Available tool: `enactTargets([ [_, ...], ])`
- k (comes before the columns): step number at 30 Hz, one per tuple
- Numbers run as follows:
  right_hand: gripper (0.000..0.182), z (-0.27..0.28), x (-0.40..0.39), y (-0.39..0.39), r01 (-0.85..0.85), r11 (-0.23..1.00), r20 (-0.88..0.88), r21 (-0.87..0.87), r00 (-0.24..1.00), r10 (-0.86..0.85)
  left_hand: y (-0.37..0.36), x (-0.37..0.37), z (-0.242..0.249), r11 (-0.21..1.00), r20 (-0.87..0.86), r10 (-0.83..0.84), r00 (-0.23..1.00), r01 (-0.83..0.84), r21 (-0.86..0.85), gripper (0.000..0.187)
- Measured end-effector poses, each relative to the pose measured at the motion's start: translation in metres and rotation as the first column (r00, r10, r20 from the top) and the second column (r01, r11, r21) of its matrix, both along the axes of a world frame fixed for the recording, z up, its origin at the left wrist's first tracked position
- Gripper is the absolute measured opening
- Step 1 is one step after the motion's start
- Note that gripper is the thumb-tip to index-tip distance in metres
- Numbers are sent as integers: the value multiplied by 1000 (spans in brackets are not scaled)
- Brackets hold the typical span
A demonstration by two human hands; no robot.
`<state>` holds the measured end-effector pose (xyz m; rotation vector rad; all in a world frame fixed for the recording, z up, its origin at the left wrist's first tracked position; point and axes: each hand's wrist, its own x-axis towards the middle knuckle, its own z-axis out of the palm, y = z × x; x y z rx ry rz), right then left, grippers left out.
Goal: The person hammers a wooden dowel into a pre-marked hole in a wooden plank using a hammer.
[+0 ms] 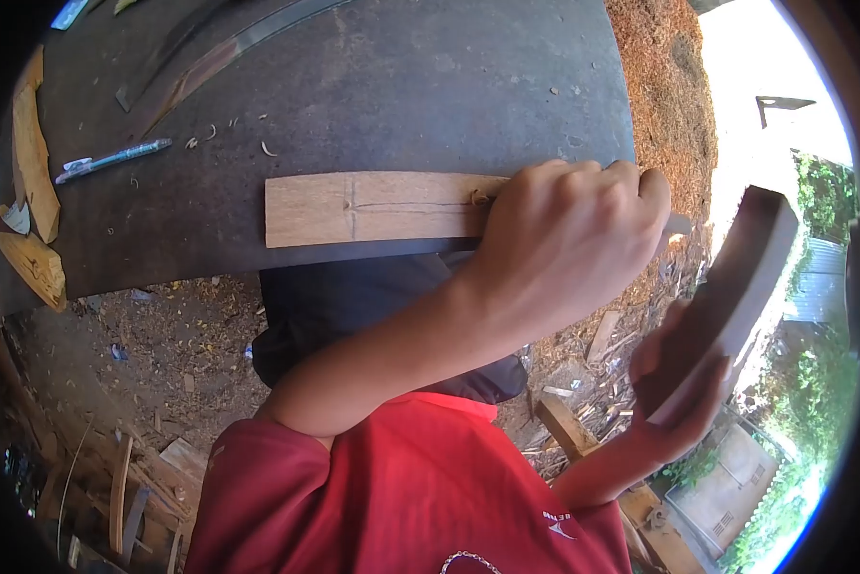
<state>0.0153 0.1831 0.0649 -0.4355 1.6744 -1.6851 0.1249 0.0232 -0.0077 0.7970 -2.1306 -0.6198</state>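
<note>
Marked board [382, 208] lies flat along the dark table [430, 96]'s near edge. Left hand [572, 215] closed in a fist over its right end, gripping a dark stub [679, 225]; rest hidden. Right hand [677, 429] grips a dark block [727, 292], raised, tilted, clear of board.

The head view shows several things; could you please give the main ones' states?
left hand: curled, its grip hidden
right hand: closed around the block
block: raised, tilted
board: lying on the table, marked with lines
pen: lying on the table
table: littered with a few shavings
</note>
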Motion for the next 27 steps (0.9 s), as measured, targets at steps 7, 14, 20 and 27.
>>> enactTargets([
  [7, 78, -5, 23, 2, -87, 989, -86, 121, 991, 97, -1, 4, 2, 1000, -7, 8, 1000, -8, 4, 34],
  [14, 80, -7, 33, -8, -37, 986, -188, 161, 980, 68, -3, 3, 4, 999, -37, 36, 999, -37, -21, 27],
  [20, 85, 2, -8, -6, -48, 995, 40, -86, 998, 51, -7, 1, 2, 989, -35, 95, 995, -98, -114, 16],
  [27, 61, -9, 11, -5, -176, 983, -11, -53, 984, 175, -6, 4, 3, 992, -31, 93, 995, -95, -79, 17],
])
